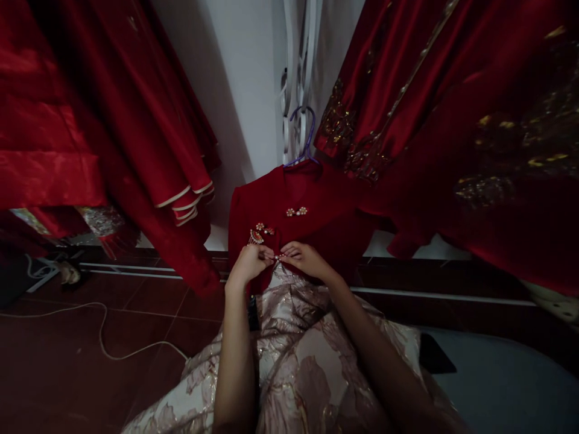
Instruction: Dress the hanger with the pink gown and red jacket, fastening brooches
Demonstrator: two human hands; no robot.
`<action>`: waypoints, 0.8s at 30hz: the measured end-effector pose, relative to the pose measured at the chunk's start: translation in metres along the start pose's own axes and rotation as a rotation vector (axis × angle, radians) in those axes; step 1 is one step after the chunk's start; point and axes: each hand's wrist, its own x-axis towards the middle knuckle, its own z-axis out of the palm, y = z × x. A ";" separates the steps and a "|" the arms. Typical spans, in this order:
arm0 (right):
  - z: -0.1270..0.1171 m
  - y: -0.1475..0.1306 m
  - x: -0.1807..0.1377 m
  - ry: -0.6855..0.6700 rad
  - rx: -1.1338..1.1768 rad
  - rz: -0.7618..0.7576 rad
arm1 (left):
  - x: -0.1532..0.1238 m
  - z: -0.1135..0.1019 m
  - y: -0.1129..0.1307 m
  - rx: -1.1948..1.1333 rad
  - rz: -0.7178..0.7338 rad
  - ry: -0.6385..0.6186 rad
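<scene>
A red jacket point(335, 232) hangs in front of me on a purple hanger point(311, 135). Pearl and gold clasps run down its front; the top clasp point(297, 211) lies by the neckline. Beside another clasp, a fan-shaped brooch point(256, 236) with small dangling beads sits at the left. At the jacket's lower front edge, my left hand point(254, 260) pinches one side of the lowest clasp point(277, 257). From the other side my right hand point(304, 258) pinches it too, thumb and fingers together. A pink and white patterned skirt point(312, 355) spreads below, under my forearms.
Red garments point(149, 102) hang at the left, and gold-embroidered red garments point(407, 90) at the right. A white metal rack point(298, 66) stands against the wall. A pale cable point(106, 331) crosses the tiled floor, with a low white rail point(434, 295) behind.
</scene>
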 end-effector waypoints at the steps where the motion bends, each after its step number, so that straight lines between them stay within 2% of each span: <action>1: -0.001 -0.002 0.000 -0.015 0.023 0.007 | 0.001 0.001 -0.002 -0.016 -0.001 0.002; 5: -0.003 -0.011 -0.001 -0.061 0.098 -0.011 | 0.002 0.003 -0.004 -0.047 -0.013 0.034; 11: 0.000 -0.015 -0.001 -0.028 0.085 -0.031 | 0.000 -0.001 0.004 0.043 -0.008 0.099; 15: 0.002 -0.012 0.000 -0.012 0.071 -0.035 | 0.003 0.002 0.004 0.017 -0.089 0.138; 20: 0.002 -0.011 0.001 -0.018 0.067 -0.058 | 0.006 0.007 -0.003 -0.185 -0.227 0.178; 24: 0.006 -0.011 0.002 0.023 0.056 -0.041 | 0.007 0.009 -0.006 -0.218 -0.266 0.215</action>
